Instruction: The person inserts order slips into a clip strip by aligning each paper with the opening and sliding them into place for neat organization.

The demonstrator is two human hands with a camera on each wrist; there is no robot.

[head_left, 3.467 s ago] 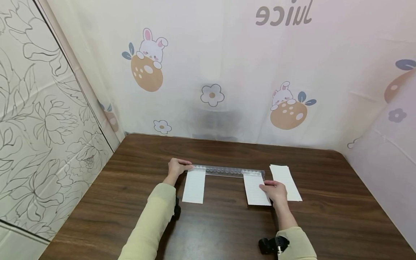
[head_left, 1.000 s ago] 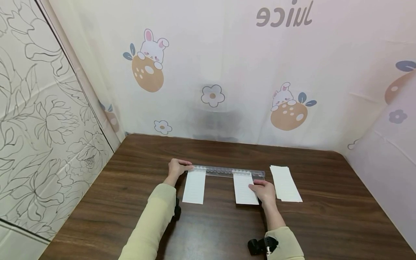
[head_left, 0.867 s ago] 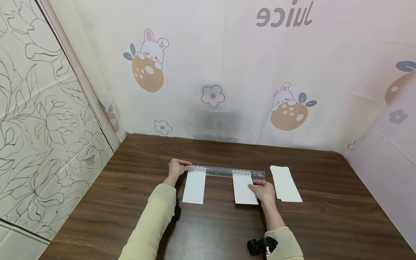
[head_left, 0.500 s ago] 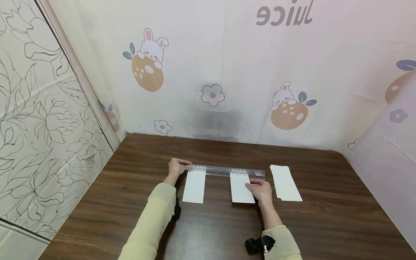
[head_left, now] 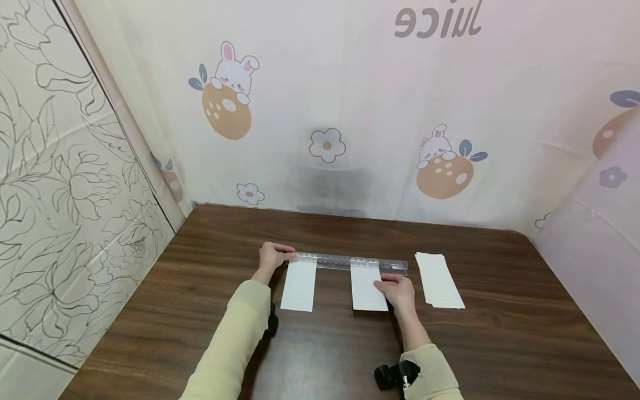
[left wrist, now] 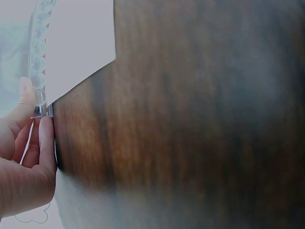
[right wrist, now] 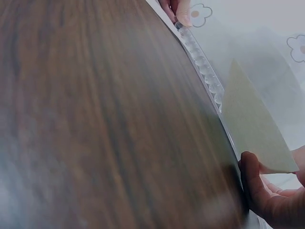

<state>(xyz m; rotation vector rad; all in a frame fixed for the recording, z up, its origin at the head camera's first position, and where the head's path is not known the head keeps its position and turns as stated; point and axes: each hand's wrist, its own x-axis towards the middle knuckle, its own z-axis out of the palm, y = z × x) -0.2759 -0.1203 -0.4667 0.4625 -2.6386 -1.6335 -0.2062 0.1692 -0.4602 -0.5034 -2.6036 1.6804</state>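
A clear plastic ticket rail (head_left: 334, 261) with a row of round beads inside lies across the table. My left hand (head_left: 271, 256) grips its left end; in the left wrist view the thumb (left wrist: 27, 93) presses one face and fingers lie on the other. A white lined paper slip (head_left: 299, 284) hangs from the rail beside that hand. Right of the rail's middle, a second paper slip (head_left: 367, 286) has its top edge at the rail. My right hand (head_left: 398, 290) pinches this slip by its right edge, thumb on top. In the right wrist view the slip (right wrist: 255, 126) bends upward.
A loose stack of similar paper slips (head_left: 440, 280) lies to the right of the rail. The brown wooden table (head_left: 320, 350) ends at a printed curtain (head_left: 320, 100) behind. Black cameras are strapped to both wrists.
My right hand has moved left with the second slip, its top travelling along the rail from the right end toward the middle. The left hand, rail and first slip have stayed in place.
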